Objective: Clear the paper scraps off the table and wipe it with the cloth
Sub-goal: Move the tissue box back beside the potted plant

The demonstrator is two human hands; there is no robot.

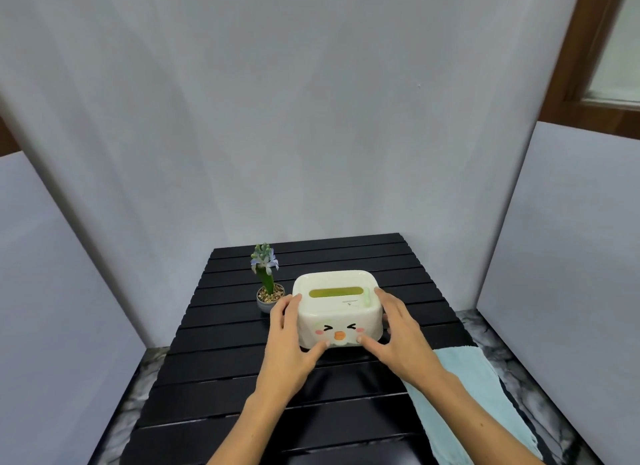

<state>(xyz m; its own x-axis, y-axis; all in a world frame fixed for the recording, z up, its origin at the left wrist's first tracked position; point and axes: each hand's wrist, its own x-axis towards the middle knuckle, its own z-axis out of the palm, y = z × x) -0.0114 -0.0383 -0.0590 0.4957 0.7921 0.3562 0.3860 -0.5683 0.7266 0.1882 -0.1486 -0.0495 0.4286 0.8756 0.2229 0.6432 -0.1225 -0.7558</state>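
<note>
A cream box [337, 307] with a green slot in its lid and a cartoon face on its front stands in the middle of the black slatted table [214, 371]. My left hand [289, 340] grips its left side and my right hand [398, 333] grips its right side, thumbs on the front. A light blue cloth [471, 405] lies folded along the table's right edge, partly under my right forearm. No paper scraps show on the table.
A small potted plant [267, 284] with pale blue flowers stands just left of the box, close to my left fingers. White panels wall in the table at the back and on both sides. A marbled surface [138, 392] shows below the table.
</note>
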